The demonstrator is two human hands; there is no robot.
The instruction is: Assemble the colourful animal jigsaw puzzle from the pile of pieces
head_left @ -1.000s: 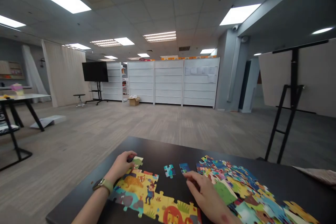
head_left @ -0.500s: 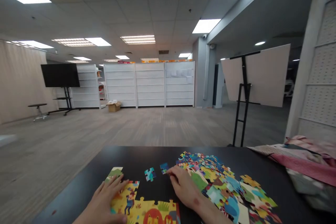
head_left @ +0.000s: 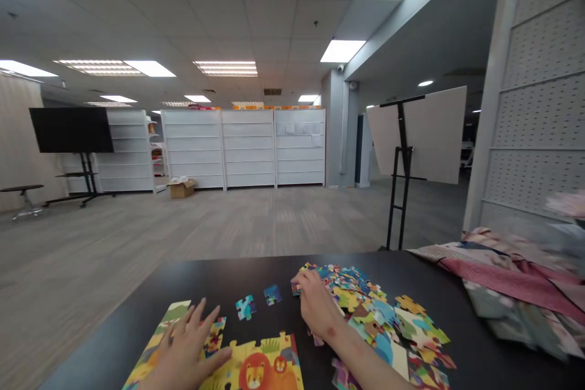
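On the near edge of the black table (head_left: 137, 323), our left hand (head_left: 187, 347) lay flat with fingers spread on the joined part of the puzzle (head_left: 256, 368), gripping nothing, only pressing the lion panel down. Just beyond it, two loose pieces sat apart on the bare tabletop: a teal piece (head_left: 245, 307) and a blue piece (head_left: 273, 294), neither touched by us. To the right, our right hand (head_left: 317, 311) rested on the near side of the pile (head_left: 379, 317) of unsorted pieces, fingers curled toward its far left corner; we could not tell whether they had closed on a piece, since the fingertips were hidden among the colours. We judged this to be the searching step: the joined part held steady, a fresh piece being picked out. The next move would call for lifting one piece clear of the pile without dragging its neighbours, then turning it to match the open edge of the joined part. Farther right lay a crumpled cloth (head_left: 512, 280), and behind the table stood an easel (head_left: 402, 158) and white shelves (head_left: 247, 146).
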